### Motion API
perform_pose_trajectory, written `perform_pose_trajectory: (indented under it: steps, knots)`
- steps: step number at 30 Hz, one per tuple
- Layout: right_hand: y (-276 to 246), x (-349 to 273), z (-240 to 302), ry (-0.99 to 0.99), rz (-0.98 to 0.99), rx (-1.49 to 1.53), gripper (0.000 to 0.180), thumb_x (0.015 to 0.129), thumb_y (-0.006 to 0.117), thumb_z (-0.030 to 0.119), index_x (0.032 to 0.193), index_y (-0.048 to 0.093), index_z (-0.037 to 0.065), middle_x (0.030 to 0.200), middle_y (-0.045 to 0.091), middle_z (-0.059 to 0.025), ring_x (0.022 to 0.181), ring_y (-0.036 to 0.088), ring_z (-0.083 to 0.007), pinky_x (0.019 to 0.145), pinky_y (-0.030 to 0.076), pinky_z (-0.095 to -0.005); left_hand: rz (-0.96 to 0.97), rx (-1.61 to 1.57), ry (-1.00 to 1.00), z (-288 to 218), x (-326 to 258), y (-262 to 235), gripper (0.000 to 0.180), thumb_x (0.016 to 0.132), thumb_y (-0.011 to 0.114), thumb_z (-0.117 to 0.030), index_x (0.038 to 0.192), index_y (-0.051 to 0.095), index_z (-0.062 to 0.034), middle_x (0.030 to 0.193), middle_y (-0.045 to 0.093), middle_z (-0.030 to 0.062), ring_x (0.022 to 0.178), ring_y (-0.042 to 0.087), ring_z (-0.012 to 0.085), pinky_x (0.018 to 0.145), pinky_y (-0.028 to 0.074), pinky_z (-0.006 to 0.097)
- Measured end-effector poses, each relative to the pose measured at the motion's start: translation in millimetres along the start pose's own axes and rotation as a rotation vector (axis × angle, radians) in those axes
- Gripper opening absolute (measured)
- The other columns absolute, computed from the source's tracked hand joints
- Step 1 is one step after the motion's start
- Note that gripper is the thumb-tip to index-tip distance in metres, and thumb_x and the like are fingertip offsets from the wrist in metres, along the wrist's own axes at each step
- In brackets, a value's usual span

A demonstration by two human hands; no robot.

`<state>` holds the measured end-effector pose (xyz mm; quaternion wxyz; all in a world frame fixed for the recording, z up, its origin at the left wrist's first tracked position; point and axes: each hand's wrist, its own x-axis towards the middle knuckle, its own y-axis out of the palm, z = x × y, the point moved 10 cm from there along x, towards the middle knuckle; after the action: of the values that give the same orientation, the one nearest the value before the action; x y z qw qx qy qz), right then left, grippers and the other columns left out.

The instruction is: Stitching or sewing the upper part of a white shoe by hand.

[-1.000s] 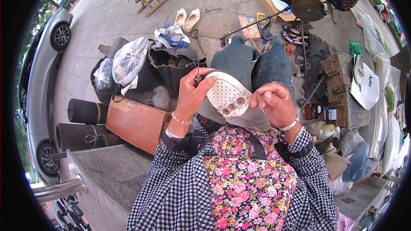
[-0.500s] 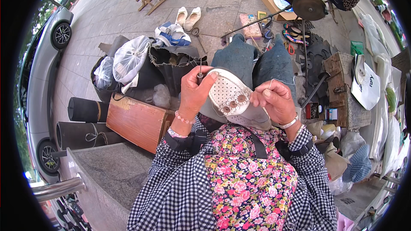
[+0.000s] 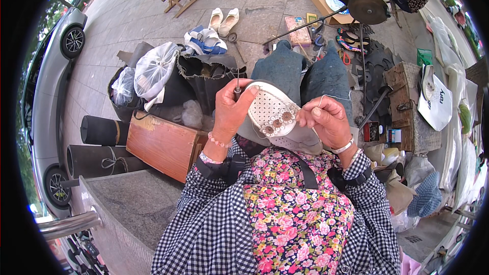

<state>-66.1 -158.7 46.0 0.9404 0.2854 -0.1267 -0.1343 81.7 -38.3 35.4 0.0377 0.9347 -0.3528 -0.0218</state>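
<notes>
hands [image 3: 229, 112] either side of white shoe [image 3: 270, 104]

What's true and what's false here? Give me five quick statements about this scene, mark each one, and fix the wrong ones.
1. The left hand holds a white shoe. True.
2. The right hand is far from the white shoe. False: it is right beside the flower trim.
3. The apron is floral. True.
4. The car is red. False: it is silver.
5. A white pair stands on the paving. True.
</notes>
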Motion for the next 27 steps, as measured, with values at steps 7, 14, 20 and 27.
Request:
perform_pose_trajectory:
  steps: [7, 14, 20, 27]
  knots:
    - [5, -2, 4, -0.014, 0.027, -0.019, 0.017, 0.088, 0.055, 0.013, 0.095, 0.059, -0.001, 0.073, 0.058, -0.0091, 0.074, 0.057, -0.0207, 0.074, 0.045, -0.0359, 0.011, -0.018, 0.011, 2, -3, -3, 0.018, 0.084, 0.062, -0.011, 0.096, 0.06, 0.0024, 0.081, 0.063, 0.0005, 0.069, 0.054, 0.0024, 0.06, 0.044, 0.017]
    - [10, -3, 13, -0.064, 0.055, 0.089, 0.018, 0.089, 0.055, 0.014, 0.098, 0.059, -0.001, 0.08, 0.061, -0.0123, 0.087, 0.061, -0.0267, 0.082, 0.047, -0.0391, 0.027, -0.026, 0.029, -1, -6, -4, 0.019, 0.084, 0.062, -0.01, 0.098, 0.06, 0.0023, 0.084, 0.062, 0.0013, 0.072, 0.054, 0.0035, 0.062, 0.044, 0.018]
    - [0, -3, 10, -0.07, 0.026, 0.206, 0.02, 0.089, 0.054, 0.015, 0.102, 0.058, 0.001, 0.081, 0.062, -0.0118, 0.091, 0.06, -0.0295, 0.084, 0.046, -0.0411, 0.066, -0.016, 0.059, -3, -10, -5, 0.019, 0.083, 0.063, -0.01, 0.099, 0.061, 0.0008, 0.08, 0.061, 0.0002, 0.063, 0.05, 0.0016, 0.053, 0.039, 0.016]
    - [-5, -2, 7, -0.06, 0.008, 0.267, 0.019, 0.09, 0.053, 0.016, 0.103, 0.058, 0.002, 0.082, 0.062, -0.0112, 0.092, 0.06, -0.0304, 0.084, 0.046, -0.0413, 0.097, -0.026, 0.117, -3, -13, -8, 0.021, 0.081, 0.063, -0.009, 0.099, 0.061, 0.0007, 0.074, 0.059, -0.0009, 0.052, 0.043, 0.0, 0.044, 0.032, 0.015]
